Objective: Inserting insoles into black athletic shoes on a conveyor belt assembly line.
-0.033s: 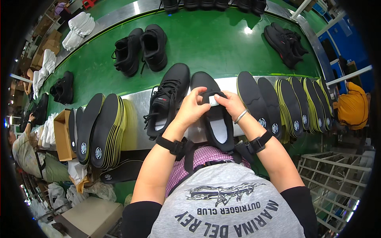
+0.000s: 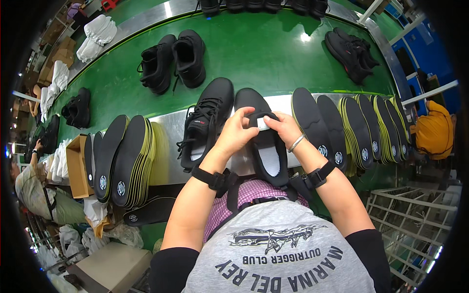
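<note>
Both hands are up on one black shoe (image 2: 261, 141), which lies toe-away on the steel tabletop (image 2: 168, 129) right in front of the person. Left hand (image 2: 238, 133) is clenched on the shoe's tongue from the left side; right hand (image 2: 282, 128) pinches the tongue top from the right, fingers around a small white label (image 2: 263, 124). The shoe's grey lining shows below the hands.

Its mate, a laced black shoe (image 2: 207, 122), lies just beside it on the left, touching or nearly so.

Compared with the earlier frame nothing has shifted: same grip, same shoe position, hands in the same spot, wrist straps unchanged.

Stacks of black insoles with yellow-green edges stand on edge at the left (image 2: 124, 161) and at the right (image 2: 361, 129) of the tabletop. More black shoe pairs (image 2: 173, 58) rest on the green conveyor belt (image 2: 273, 53) beyond. A cardboard box (image 2: 77, 166) stands at the far left.
</note>
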A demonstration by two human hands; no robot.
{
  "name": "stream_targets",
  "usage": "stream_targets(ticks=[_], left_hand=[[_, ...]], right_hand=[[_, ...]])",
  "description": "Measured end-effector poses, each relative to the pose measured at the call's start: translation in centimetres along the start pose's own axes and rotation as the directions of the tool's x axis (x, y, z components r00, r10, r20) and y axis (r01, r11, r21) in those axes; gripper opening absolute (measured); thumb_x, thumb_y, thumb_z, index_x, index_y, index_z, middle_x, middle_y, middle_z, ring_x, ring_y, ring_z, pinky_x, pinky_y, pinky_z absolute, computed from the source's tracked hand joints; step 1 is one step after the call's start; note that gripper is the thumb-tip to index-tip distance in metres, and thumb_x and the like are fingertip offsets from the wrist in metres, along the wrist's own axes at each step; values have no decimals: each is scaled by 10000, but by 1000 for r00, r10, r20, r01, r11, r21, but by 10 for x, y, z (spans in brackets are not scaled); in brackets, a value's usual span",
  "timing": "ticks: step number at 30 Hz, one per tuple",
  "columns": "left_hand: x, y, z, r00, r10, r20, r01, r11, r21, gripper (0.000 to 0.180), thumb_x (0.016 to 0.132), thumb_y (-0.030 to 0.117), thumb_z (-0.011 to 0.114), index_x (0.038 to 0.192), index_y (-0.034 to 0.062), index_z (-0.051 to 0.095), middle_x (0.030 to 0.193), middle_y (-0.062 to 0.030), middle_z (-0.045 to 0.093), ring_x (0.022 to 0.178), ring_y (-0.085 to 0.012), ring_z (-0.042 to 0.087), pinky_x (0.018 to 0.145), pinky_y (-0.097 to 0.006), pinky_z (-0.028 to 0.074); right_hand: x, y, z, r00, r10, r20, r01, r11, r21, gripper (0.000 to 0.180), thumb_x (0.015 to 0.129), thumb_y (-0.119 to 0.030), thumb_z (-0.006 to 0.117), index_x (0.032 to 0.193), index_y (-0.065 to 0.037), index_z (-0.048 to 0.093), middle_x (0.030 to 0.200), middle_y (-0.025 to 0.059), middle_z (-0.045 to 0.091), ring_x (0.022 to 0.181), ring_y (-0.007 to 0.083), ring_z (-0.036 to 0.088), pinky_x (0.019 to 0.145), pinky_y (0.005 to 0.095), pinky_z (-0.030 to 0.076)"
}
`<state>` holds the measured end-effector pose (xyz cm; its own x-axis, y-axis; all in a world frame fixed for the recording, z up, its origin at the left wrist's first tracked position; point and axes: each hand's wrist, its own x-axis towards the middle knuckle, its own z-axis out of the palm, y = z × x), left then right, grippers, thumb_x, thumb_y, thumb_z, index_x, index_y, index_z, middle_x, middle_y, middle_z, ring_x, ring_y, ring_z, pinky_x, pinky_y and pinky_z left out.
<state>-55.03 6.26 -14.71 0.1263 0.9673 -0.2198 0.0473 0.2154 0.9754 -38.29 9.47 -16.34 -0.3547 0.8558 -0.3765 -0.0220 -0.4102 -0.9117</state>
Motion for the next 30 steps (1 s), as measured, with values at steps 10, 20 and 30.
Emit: stream_targets(ticks=[10,20,30], left_hand=[[5,0,-5,997,-46,62,52,994,-100,529,677,-7,599,1170,-35,410,784,-42,583,717,-95,549,667,-209,432],[1,-8,6,991,122,49,-123,992,25,466,722,8,561,1166,-8,420,993,-87,555,921,-134,529,759,-238,421],[-10,-12,26,945,274,-178,-197,912,359,250,807,145,589,1007,3,541,925,-72,544,831,-131,517,720,-246,422]], right_hand=[[4,3,0,1000,-9,-7,9,1000,-13,262,807,-188,568,966,19,585,833,45,602,717,97,549,637,233,446],[-2,6,-9,948,-318,31,294,832,-470,338,788,-276,582,1000,-12,568,912,121,581,895,220,541,777,318,423],[-72,-39,-254,703,-550,-451,-283,365,-887,346,715,-270,623,965,-34,584,958,171,581,953,307,536,834,375,424]])
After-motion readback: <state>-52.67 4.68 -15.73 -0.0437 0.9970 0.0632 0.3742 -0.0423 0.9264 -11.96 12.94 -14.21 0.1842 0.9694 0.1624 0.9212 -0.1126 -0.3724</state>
